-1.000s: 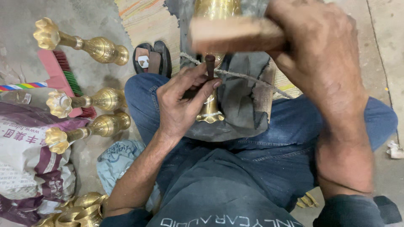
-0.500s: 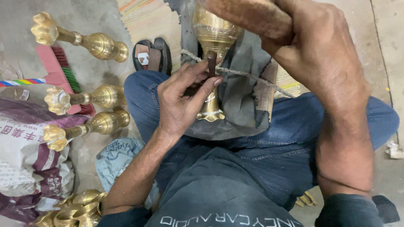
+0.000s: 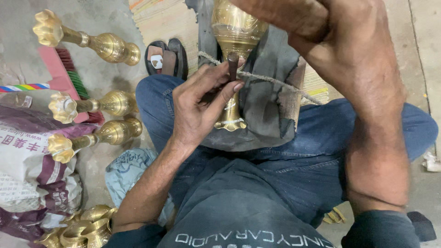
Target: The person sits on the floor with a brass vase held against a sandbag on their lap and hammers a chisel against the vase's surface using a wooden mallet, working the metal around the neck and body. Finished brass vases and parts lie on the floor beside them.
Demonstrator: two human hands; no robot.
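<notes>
While the left hand (image 3: 202,110) pinches a short dark metal punch (image 3: 233,65) between thumb and fingers, its tip is set against the neck of a brass vase (image 3: 235,32) lying across the person's lap; the vase rests on a dark grey cloth pad (image 3: 271,115) spread over the blue-jeaned thighs, held under a taut rope (image 3: 275,81) that crosses it slantwise. That vase is polished gold-yellow, bulbous at the far end, narrowing to a slim stem and a flared scalloped foot (image 3: 229,123) just below the left palm. Raised above it, the right hand (image 3: 340,50) is clenched, though what it grips runs out of the top edge (only a brownish length shows near the knuckles), so I cannot tell the thing.

Outward to the left, three finished brass vases lie on the concrete floor (image 3: 18,18): one far (image 3: 87,41), one in the middle (image 3: 89,104), one nearer (image 3: 94,136), each with a flower-shaped mouth; more brass pieces (image 3: 78,227) heap at the bottom left corner. A printed sack (image 3: 32,170), white with maroon bands and lettering, slumps beside them; a red-backed brush (image 3: 64,73) with green bristles lies under the vases. Beyond the knee sits a black sandal (image 3: 166,57), beside a striped woven mat (image 3: 161,16).
</notes>
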